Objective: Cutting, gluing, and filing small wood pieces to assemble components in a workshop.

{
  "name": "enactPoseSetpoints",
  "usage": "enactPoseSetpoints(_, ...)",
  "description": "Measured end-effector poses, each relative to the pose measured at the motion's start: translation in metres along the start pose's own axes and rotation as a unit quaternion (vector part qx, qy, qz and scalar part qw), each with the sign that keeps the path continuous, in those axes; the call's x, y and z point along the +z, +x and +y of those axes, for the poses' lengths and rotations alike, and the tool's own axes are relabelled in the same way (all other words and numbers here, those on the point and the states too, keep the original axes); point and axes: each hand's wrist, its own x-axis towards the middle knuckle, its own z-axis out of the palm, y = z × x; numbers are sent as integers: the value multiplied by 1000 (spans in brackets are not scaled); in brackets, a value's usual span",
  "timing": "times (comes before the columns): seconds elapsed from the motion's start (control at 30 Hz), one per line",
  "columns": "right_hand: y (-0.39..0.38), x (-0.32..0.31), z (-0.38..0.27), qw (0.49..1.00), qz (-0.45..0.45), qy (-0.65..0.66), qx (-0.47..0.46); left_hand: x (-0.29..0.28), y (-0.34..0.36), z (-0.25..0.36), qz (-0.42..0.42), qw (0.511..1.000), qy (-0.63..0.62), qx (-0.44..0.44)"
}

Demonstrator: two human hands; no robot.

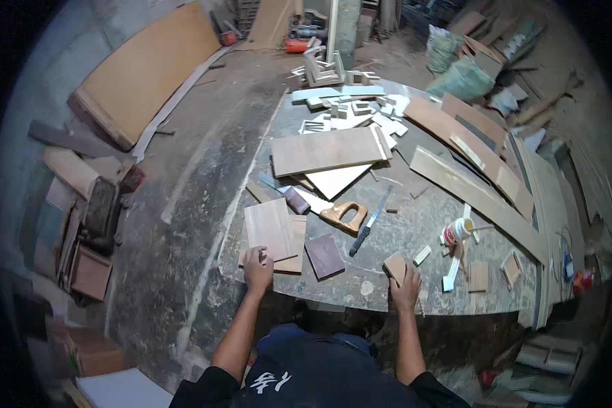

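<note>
My left hand is at the near edge of a light wooden board, fingers curled over that edge. Under this board lies another wooden piece, partly hidden. By the table's front edge, my right hand grips a small wooden block, which lies on the tabletop. Between my hands is a flat dark purple-brown square. Just beyond the boards are a purplish block and a handsaw with a wooden handle. A narrow saw with a dark handle lies right of it.
An open white tub with a stick stands at the right, near small wood offcuts. Long planks lie along the right side. A wide board and many cut pieces cover the far end. Large panels lean against the left wall.
</note>
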Motion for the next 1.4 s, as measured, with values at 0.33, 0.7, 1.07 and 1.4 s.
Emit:
enactPoseSetpoints(0.33,-29,29,-97,995,102,7,-19,28,34,43,-161,945,201,200)
enactPoseSetpoints(0.7,6,64,-150,990,4,113,-84,68,16,72,-332,870,248,268)
enactPoseSetpoints(1.07,48,72,-177,999,8,30,9,26,64,66,-194,924,328,28)
enactPoseSetpoints(1.4,54,83,-126,995,33,80,55,-7,69,57,-196,917,341,-64)
